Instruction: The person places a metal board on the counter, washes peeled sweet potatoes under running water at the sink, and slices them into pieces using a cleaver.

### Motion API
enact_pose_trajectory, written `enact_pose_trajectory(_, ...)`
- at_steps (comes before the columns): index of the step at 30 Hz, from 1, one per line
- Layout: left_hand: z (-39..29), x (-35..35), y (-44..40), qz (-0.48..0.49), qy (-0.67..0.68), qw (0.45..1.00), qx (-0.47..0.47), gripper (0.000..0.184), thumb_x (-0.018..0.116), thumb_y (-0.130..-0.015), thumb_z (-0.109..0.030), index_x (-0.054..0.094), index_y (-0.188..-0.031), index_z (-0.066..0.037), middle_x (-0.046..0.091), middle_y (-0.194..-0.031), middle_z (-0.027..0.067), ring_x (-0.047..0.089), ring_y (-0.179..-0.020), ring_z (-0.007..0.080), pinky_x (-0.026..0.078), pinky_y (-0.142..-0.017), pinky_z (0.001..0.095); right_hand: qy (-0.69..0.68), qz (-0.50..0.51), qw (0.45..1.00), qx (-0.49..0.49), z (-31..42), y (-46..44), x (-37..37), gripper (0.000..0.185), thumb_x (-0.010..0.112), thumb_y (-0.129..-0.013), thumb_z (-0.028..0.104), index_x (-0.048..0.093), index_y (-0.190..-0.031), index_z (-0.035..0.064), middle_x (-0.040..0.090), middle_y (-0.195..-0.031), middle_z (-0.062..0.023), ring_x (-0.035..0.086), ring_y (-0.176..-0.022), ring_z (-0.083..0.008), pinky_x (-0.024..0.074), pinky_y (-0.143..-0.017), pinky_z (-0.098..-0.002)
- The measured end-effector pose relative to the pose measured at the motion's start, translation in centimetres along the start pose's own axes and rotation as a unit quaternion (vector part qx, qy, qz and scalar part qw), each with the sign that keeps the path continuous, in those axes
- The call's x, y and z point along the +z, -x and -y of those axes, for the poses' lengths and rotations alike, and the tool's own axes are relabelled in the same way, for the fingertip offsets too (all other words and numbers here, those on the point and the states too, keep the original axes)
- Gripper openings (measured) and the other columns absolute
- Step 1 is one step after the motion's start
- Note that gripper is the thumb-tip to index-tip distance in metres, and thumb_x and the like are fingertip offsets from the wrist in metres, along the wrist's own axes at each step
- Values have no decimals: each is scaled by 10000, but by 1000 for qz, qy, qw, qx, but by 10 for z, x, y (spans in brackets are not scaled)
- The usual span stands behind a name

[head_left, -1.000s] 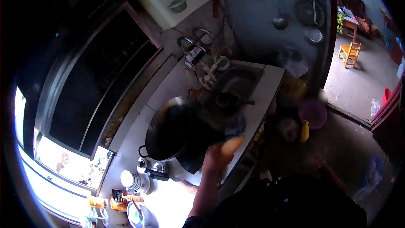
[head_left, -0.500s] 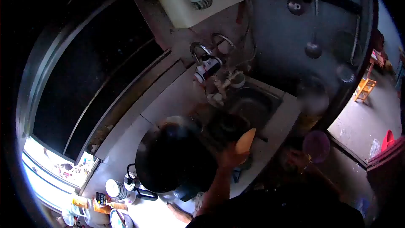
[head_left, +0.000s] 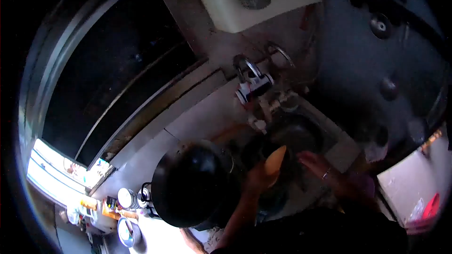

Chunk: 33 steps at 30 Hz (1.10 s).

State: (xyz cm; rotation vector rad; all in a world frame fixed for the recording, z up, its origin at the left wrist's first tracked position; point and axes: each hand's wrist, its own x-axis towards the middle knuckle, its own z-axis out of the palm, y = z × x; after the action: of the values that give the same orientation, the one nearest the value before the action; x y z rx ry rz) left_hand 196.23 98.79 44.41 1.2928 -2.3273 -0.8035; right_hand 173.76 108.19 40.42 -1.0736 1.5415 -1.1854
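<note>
My left hand [head_left: 260, 177] grips a tan-orange, pointed flat piece [head_left: 276, 161] whose exact kind I cannot make out. It is held up over the near side of the sink. My right hand [head_left: 314, 163], with a band at the wrist, reaches over the sink to the right of that piece, fingers stretched out and nothing visible in them. Behind both hands lies the dark sink basin [head_left: 301, 134]. A large black wok-like pan [head_left: 190, 186] stands on the counter left of my left hand.
A faucet with a white fitting [head_left: 254, 87] rises behind the sink. Stacked bowls [head_left: 126, 198] and a basin [head_left: 128, 232] are at lower left. A white water heater [head_left: 226, 4] hangs above. Ladles hang on the right wall; a doorway opens at right.
My right hand has moved left and up, from beside a purple basket to over the sink. The view has turned. My left hand still holds the tan piece.
</note>
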Motion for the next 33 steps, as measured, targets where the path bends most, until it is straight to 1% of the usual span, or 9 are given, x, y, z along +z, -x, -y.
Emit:
enact_pose_trajectory(3,-6,-8,-16,57,-49,987,-139,662,681,-676,-465,528,-1144,-21,595,-1057,216,579,-973,375,469,-826,417,-185,46,980,-49,6,-80,-3,296,517,-906,265,539,-1145,91,581,-1009,-32,572,-885,-119,475,-747,-275)
enact_pose_trajectory(6,22,17,-37,-16,225,955,-192,694,679,-677,-465,500,-1192,-36,588,-1081,213,572,-993,368,467,-835,416,-182,49,979,-73,51,-153,-6,333,498,-907,359,525,-1128,111,552,-1035,-32,558,-872,-137,478,-725,-293)
enact_pose_trajectory(8,-17,-12,-39,47,-93,981,-166,679,676,-677,-473,506,-1178,-47,588,-1072,215,567,-999,367,462,-839,417,-48,3,990,-135,75,-213,-12,347,502,-892,401,556,-1048,96,583,-870,-14,557,-729,-110,475,-656,-270)
enact_pose_trajectory(11,-34,-27,-41,-9,-56,987,-153,637,678,-675,-472,535,-1130,-50,596,-1046,214,580,-964,367,475,-809,414,-175,-24,982,-69,141,-237,2,375,505,-878,450,576,-973,94,583,-821,-13,560,-712,-111,475,-622,-276)
enact_pose_trajectory(13,-24,-21,-47,-36,-1,984,-172,623,680,-674,-469,538,-1116,-53,602,-1024,214,587,-942,368,480,-792,415,-78,27,987,-135,98,-338,-4,375,508,-874,444,586,-962,88,592,-813,-17,565,-705,-115,479,-620,-278)
enact_pose_trajectory(15,-28,-22,-49,-62,53,978,-191,609,681,-674,-465,541,-1102,-55,608,-1002,214,593,-921,369,485,-775,416,19,79,977,-199,95,-344,-5,376,511,-870,439,597,-951,82,602,-804,-21,570,-698,-119,483,-619,-280)
enact_pose_trajectory(17,-44,-34,-53,-8,-83,979,-185,610,686,-669,-458,529,-1108,-66,617,-982,205,600,-904,365,487,-767,420,-151,231,961,-33,163,-278,-18,376,520,-863,423,612,-949,68,629,-830,-35,589,-693,-133,492,-620,-290)
enact_pose_trajectory(20,-19,-19,-57,-63,-64,984,-152,599,693,-668,-440,520,-1106,-69,621,-971,199,598,-903,370,486,-762,425,-232,307,922,38,167,-283,-26,365,541,-845,408,628,-945,68,649,-860,-49,607,-697,-142,496,-627,-294)
enact_pose_trajectory(33,-55,-23,-67,-48,-30,982,-178,621,687,-680,-450,513,-1155,-90,617,-1016,188,596,-929,362,477,-778,420,-175,309,933,61,188,-276,-10,347,541,-815,303,626,-917,-18,659,-839,-141,648,-734,-239,519,-685,-351)
